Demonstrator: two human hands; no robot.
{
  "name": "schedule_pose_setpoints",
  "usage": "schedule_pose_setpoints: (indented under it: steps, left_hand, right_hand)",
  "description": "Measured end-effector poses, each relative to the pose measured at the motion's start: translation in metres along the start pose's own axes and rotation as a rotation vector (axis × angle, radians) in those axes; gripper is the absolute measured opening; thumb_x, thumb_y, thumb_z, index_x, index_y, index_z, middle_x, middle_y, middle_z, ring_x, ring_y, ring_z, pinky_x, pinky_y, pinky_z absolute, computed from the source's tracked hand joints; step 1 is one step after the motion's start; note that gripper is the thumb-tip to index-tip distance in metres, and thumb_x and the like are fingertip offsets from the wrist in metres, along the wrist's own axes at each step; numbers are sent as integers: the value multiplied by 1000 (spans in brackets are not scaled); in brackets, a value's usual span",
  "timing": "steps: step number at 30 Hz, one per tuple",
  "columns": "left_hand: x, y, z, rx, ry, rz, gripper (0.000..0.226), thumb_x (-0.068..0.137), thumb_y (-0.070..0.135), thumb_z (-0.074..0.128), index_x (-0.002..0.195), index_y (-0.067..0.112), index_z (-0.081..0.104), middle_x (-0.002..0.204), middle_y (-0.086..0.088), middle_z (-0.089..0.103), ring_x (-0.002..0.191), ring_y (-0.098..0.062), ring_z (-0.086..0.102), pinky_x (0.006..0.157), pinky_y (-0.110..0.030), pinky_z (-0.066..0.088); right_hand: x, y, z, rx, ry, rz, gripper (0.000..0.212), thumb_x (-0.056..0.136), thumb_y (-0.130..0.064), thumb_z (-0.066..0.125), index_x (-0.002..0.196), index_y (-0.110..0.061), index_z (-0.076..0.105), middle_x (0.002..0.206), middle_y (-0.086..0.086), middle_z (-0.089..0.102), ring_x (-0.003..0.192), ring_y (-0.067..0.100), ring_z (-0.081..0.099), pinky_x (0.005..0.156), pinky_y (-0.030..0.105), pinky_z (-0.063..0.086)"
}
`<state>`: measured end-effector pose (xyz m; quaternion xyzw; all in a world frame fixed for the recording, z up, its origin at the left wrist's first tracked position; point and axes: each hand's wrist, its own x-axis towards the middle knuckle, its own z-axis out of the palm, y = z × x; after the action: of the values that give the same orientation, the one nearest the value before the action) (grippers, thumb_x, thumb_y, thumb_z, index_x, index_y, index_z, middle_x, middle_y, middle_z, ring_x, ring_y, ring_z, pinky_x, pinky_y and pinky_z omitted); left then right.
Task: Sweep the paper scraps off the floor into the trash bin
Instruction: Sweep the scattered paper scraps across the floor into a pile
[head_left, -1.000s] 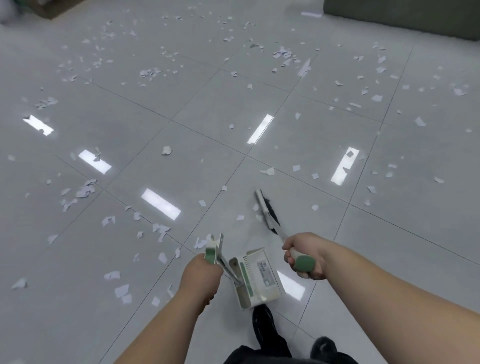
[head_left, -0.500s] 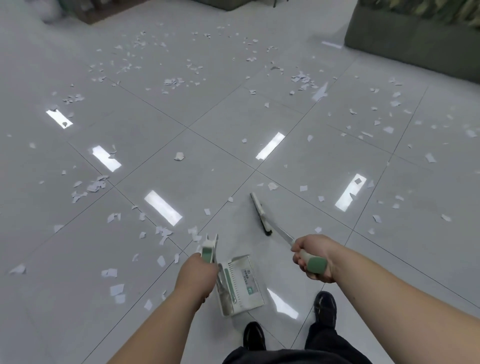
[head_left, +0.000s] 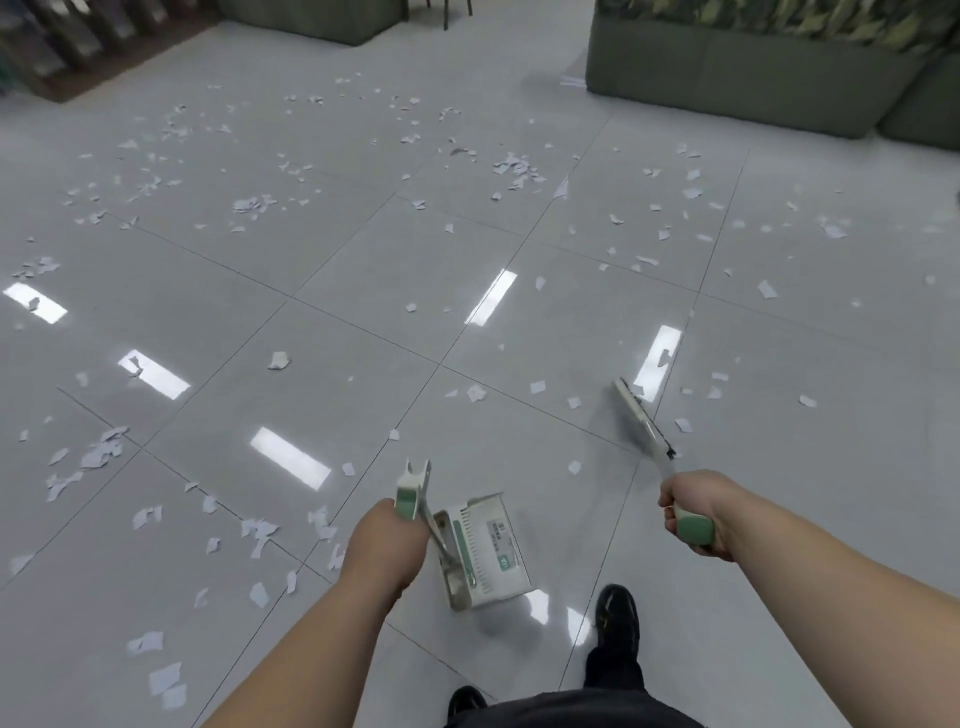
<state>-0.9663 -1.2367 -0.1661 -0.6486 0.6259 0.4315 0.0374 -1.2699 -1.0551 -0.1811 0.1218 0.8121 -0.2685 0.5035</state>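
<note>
A lounge-like room: glossy grey tiled floor (head_left: 363, 291), green sofas (head_left: 727, 78) (leafy cushions on top).

No legible text anywhere. On the white dustpan (head_left: 470, 590), a pale label (head_left: 498, 545) with a short column of dark print, too small and blurred to read. Toward the label's lower end, a small green badge (head_left: 504, 561) with a white mark inside, not decipherable as letters. Alongside, a plain green stripe (head_left: 462, 543). Paper scraps (head_left: 98, 457) on the floor too small to show any print.
</note>
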Motion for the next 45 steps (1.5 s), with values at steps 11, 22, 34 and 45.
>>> schedule_pose_setpoints:
  steps: [11, 22, 34, 45]
  left_hand:
    - [12, 116, 98, 90, -1, 9, 9, 80, 7, 44, 83, 8, 52, 70, -12, 53, 55, -29, 48, 48, -27, 39]
    - [0, 165, 142, 168, 2, -25, 9, 80, 6, 42, 81, 12, 49, 70, -11, 52, 53, -29, 48, 45, -24, 39]
    - [-21, 150, 129, 49, 50, -146, 10, 80, 1, 42, 78, 11, 42, 59, -9, 40, 47, -22, 34, 44, -20, 28]
    - [-10, 202, 153, 68, 36, -25, 8, 86, 7, 44, 80, 8, 49, 62, -12, 47, 50, -25, 40, 48, -24, 33]
  right_hand:
    - [76, -20, -145, 17, 61, 34, 7, 89, -5, 53, 94, -10, 56, 66, 9, 63, 48, 19, 65, 57, 23, 40]
    - [51, -36, -124, 66, -277, 85, 9, 94, -7, 50, 100, -12, 53, 71, 6, 65, 51, 14, 62, 52, 20, 45]
    - [47, -71, -90, 189, -614, 195, 29, 87, -8, 64, 112, 1, 55, 70, 6, 64, 41, 9, 52, 36, 19, 42]
    - [70, -61, -162, 143, -346, 7, 29, 85, -5, 58, 114, -10, 59, 70, 7, 62, 41, 15, 57, 48, 22, 45]
